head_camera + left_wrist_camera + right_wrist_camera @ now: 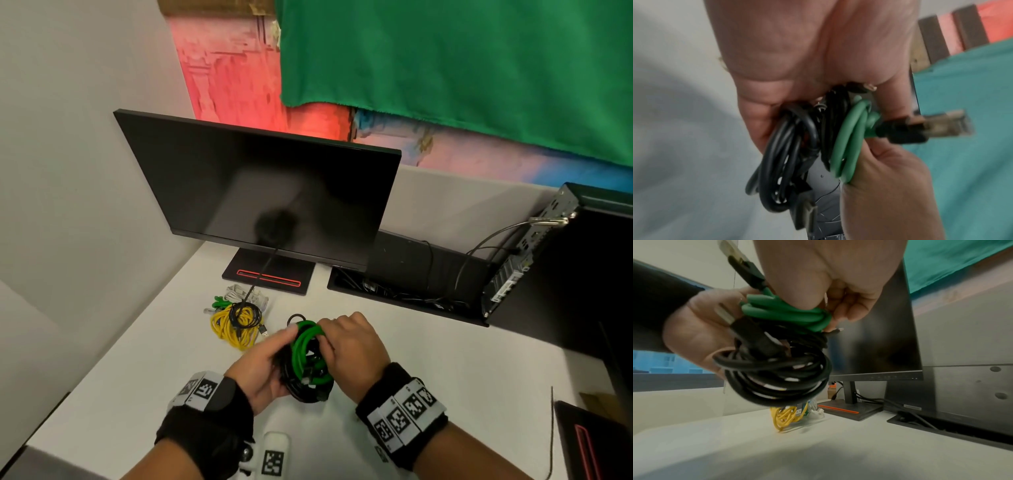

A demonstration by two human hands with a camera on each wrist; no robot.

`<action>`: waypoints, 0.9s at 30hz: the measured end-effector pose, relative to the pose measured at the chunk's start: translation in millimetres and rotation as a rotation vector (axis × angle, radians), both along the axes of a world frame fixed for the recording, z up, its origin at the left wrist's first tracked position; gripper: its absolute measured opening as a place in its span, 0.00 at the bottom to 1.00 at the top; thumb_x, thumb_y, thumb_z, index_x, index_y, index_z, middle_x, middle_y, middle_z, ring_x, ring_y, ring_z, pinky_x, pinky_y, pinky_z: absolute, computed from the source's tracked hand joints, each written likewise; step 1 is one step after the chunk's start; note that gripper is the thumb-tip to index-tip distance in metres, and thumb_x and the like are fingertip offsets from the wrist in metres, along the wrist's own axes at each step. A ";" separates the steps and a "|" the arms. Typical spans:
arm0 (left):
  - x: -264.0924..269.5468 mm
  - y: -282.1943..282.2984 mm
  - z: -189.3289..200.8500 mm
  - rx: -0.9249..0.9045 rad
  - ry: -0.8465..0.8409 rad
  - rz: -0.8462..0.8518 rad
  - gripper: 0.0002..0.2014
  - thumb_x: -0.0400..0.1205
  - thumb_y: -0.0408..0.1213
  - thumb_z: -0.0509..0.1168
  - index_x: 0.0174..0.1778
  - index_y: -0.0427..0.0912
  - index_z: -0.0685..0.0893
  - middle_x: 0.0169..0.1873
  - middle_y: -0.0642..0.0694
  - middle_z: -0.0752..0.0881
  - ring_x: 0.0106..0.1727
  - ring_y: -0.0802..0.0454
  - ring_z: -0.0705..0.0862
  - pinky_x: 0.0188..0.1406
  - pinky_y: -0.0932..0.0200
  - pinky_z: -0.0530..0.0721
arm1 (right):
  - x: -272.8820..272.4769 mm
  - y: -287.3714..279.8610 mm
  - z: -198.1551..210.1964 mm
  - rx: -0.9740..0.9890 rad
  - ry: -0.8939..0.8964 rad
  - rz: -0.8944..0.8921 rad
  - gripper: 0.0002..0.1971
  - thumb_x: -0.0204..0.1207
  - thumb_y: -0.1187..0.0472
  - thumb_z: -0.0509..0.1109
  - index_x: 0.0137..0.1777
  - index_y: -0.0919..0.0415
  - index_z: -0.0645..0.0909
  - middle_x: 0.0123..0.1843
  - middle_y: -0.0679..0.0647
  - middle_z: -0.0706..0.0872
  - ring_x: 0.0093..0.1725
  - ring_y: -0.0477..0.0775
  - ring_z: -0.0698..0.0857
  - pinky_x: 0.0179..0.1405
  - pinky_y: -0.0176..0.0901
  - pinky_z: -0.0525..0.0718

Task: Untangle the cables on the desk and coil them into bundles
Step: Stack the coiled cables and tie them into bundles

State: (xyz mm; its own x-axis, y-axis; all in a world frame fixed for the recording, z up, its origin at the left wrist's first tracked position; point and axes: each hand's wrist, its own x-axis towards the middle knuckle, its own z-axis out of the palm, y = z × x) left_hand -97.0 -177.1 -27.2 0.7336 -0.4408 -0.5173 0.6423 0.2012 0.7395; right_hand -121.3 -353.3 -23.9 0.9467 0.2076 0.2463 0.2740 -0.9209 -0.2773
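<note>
Big black flat monitor (260, 192) stands at back of white desk (445, 377). Yellow coiled cable pile (236, 325) lies nr its base. L hand (260, 370) & R hand (352, 346) both curl fingers round green-and-black tangled cable bundle (308, 359), held above desk.

Two hands, the left hand (262, 368) and the right hand (352, 349), share one green-and-black cable bundle (308, 363), while one pile of yellow, green, grey and black cables (238, 317), one monitor (263, 192) and one desktop computer (534, 246) occupy one desk (445, 377).
</note>
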 end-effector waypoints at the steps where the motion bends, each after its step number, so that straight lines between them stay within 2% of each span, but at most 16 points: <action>1: -2.1 -0.7 1.7 0.037 -0.037 -0.039 0.19 0.74 0.47 0.74 0.56 0.38 0.90 0.55 0.33 0.89 0.57 0.35 0.88 0.62 0.35 0.83 | 0.0 1.8 -0.4 -0.008 -0.012 0.001 0.15 0.85 0.54 0.56 0.56 0.57 0.83 0.47 0.53 0.87 0.48 0.58 0.79 0.52 0.51 0.78; 2: -4.3 -1.5 2.7 0.076 -0.069 -0.062 0.22 0.70 0.44 0.78 0.57 0.36 0.88 0.55 0.31 0.89 0.58 0.34 0.88 0.63 0.33 0.82 | 0.1 3.8 -0.7 -0.015 -0.008 0.001 0.15 0.85 0.54 0.56 0.56 0.57 0.83 0.47 0.53 0.87 0.48 0.58 0.78 0.51 0.51 0.78; 4: -6.3 -3.4 3.5 0.131 -0.116 -0.048 0.25 0.67 0.41 0.77 0.58 0.34 0.86 0.53 0.30 0.89 0.56 0.33 0.88 0.62 0.34 0.83 | 0.1 5.9 -1.1 -0.015 0.017 0.003 0.16 0.86 0.53 0.55 0.59 0.56 0.83 0.49 0.53 0.86 0.50 0.57 0.77 0.52 0.49 0.77; 6: -6.6 -3.5 -0.8 0.156 -0.158 0.008 0.22 0.66 0.37 0.74 0.55 0.34 0.87 0.50 0.29 0.90 0.52 0.34 0.90 0.55 0.40 0.88 | -1.5 5.8 -1.3 0.050 0.053 0.017 0.16 0.86 0.53 0.56 0.62 0.56 0.83 0.51 0.53 0.86 0.51 0.56 0.77 0.53 0.47 0.76; 8: -6.5 -0.8 -7.0 0.172 -0.196 0.045 0.17 0.65 0.36 0.73 0.50 0.37 0.89 0.48 0.29 0.90 0.50 0.33 0.90 0.47 0.45 0.89 | -4.9 3.2 -2.6 0.199 0.124 0.034 0.16 0.85 0.50 0.60 0.67 0.52 0.83 0.52 0.51 0.85 0.52 0.52 0.78 0.53 0.43 0.76; 10: -5.2 4.5 -11.8 0.204 -0.239 0.044 0.16 0.65 0.37 0.73 0.48 0.40 0.91 0.47 0.32 0.91 0.51 0.34 0.90 0.49 0.45 0.87 | -10.9 -5.5 -4.5 0.393 0.235 0.036 0.19 0.83 0.45 0.64 0.70 0.46 0.82 0.52 0.45 0.85 0.47 0.41 0.80 0.51 0.35 0.78; 12: -2.5 10.8 -15.2 0.257 -0.296 0.015 0.18 0.64 0.40 0.74 0.49 0.41 0.90 0.47 0.36 0.92 0.52 0.37 0.90 0.54 0.44 0.86 | -16.4 -25.4 -9.3 0.603 0.255 -0.070 0.16 0.80 0.45 0.69 0.66 0.45 0.86 0.50 0.39 0.86 0.43 0.38 0.82 0.50 0.31 0.79; 14: 0.6 16.3 -19.5 0.288 -0.331 0.000 0.22 0.61 0.44 0.75 0.51 0.42 0.89 0.47 0.38 0.92 0.51 0.40 0.91 0.56 0.44 0.86 | -22.2 -58.7 -17.8 0.713 0.230 -0.291 0.07 0.81 0.52 0.72 0.56 0.45 0.88 0.50 0.42 0.88 0.44 0.39 0.83 0.53 0.37 0.82; 15: 1.5 17.8 -21.9 0.297 -0.342 -0.007 0.22 0.61 0.44 0.75 0.52 0.43 0.89 0.47 0.39 0.92 0.51 0.41 0.91 0.55 0.43 0.86 | -27.0 -76.9 -22.8 0.685 0.265 -0.398 0.04 0.81 0.55 0.72 0.52 0.45 0.87 0.50 0.44 0.89 0.47 0.43 0.84 0.54 0.41 0.82; 17: 1.1 19.1 -27.9 0.313 -0.350 -0.021 0.20 0.63 0.40 0.75 0.52 0.43 0.89 0.47 0.38 0.92 0.51 0.39 0.91 0.53 0.43 0.87 | -40.8 -108.9 -40.0 0.469 0.455 -0.527 0.03 0.82 0.56 0.70 0.48 0.47 0.84 0.51 0.47 0.89 0.51 0.48 0.85 0.55 0.43 0.82; 19: -1.0 18.8 -34.2 0.323 -0.343 -0.034 0.20 0.63 0.37 0.74 0.52 0.42 0.89 0.46 0.37 0.92 0.50 0.38 0.91 0.49 0.45 0.87 | -56.8 -122.5 -60.8 0.265 0.657 -0.548 0.06 0.80 0.53 0.69 0.53 0.50 0.85 0.56 0.49 0.88 0.53 0.50 0.84 0.58 0.43 0.82; 21: -4.1 16.2 -39.3 0.333 -0.336 -0.061 0.20 0.63 0.36 0.74 0.53 0.42 0.89 0.46 0.37 0.92 0.50 0.38 0.91 0.48 0.46 0.87 | -70.0 -119.7 -78.8 0.230 0.770 -0.538 0.15 0.78 0.48 0.70 0.62 0.51 0.84 0.60 0.48 0.85 0.56 0.49 0.83 0.59 0.41 0.80; 22: -5.5 14.3 -41.6 0.337 -0.333 -0.074 0.21 0.62 0.36 0.74 0.53 0.41 0.88 0.46 0.37 0.92 0.50 0.38 0.90 0.50 0.44 0.87 | -73.6 -115.0 -84.3 0.236 0.779 -0.542 0.17 0.78 0.45 0.70 0.63 0.51 0.83 0.59 0.48 0.84 0.55 0.49 0.82 0.57 0.41 0.79; 24: -7.6 10.4 -45.5 0.343 -0.329 -0.091 0.23 0.61 0.36 0.75 0.54 0.40 0.88 0.46 0.37 0.92 0.50 0.37 0.90 0.54 0.42 0.87 | -74.9 -104.0 -90.2 0.249 0.733 -0.564 0.16 0.76 0.43 0.71 0.56 0.52 0.82 0.53 0.48 0.84 0.51 0.50 0.82 0.49 0.41 0.77; 27: -9.8 6.1 -49.1 0.342 -0.318 -0.111 0.23 0.61 0.35 0.75 0.54 0.37 0.87 0.46 0.36 0.92 0.51 0.35 0.90 0.55 0.42 0.86 | -74.0 -89.6 -96.3 0.247 0.687 -0.569 0.08 0.78 0.50 0.71 0.48 0.53 0.80 0.49 0.50 0.86 0.49 0.53 0.84 0.47 0.42 0.79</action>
